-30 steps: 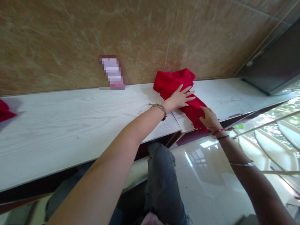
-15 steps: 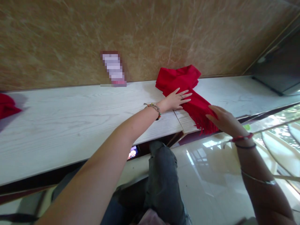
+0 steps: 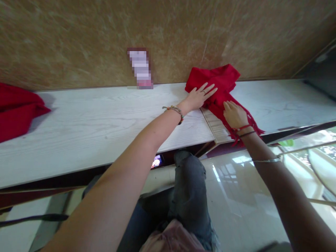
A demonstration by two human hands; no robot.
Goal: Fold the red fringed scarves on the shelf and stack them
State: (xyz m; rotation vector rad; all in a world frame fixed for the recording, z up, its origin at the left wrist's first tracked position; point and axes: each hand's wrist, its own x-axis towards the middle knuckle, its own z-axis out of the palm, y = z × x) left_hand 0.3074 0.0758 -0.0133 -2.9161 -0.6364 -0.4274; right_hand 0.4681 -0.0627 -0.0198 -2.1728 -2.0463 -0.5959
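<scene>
A red fringed scarf (image 3: 214, 75) lies folded over itself on the white wood-grain ledge, its upper folds against the wall. My left hand (image 3: 198, 97) rests flat on it with the fingers spread. Lower down the strip, my right hand (image 3: 235, 115) presses on the cloth with its fingers curled in and closed on the scarf; the fingertips are hidden. Fringe shows on both sides of my right wrist and reaches the front edge of the ledge.
Another red cloth (image 3: 18, 112) lies at the left end of the ledge (image 3: 105, 122). A blurred upright card (image 3: 141, 68) leans on the brown wall. Below the ledge is a lit phone screen (image 3: 156, 161), near my knee. A dark panel (image 3: 321, 75) stands far right.
My right hand has moved from the fringed end up along the scarf, nearer my left hand, and its fingers have curled. The view has shifted left, showing more of the other red cloth.
</scene>
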